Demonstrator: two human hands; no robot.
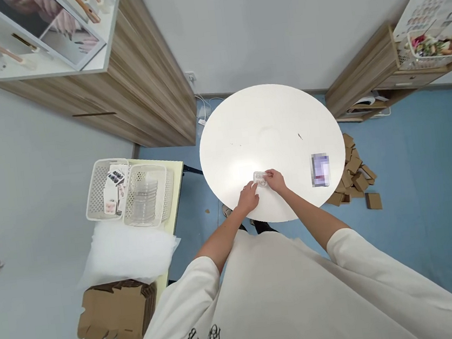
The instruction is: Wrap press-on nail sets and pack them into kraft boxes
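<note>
A small clear plastic tray (259, 178) lies near the front edge of the round white table (269, 115). My left hand (248, 198) grips its left end, and my right hand (275, 181) holds its right end from above. The tray's small compartments are too small to make out. To the right, a flat rectangular item (321, 170) lies on the tabletop, pixelated beyond recognition and out of reach of both hands.
On a yellow table to the left stand a white basket of printed cards (108, 189) and a basket of stacked clear trays (146, 195). A white foam sheet (127, 252) and a cardboard box (118, 318) sit nearby. Cardboard pieces (353, 174) cover the floor right.
</note>
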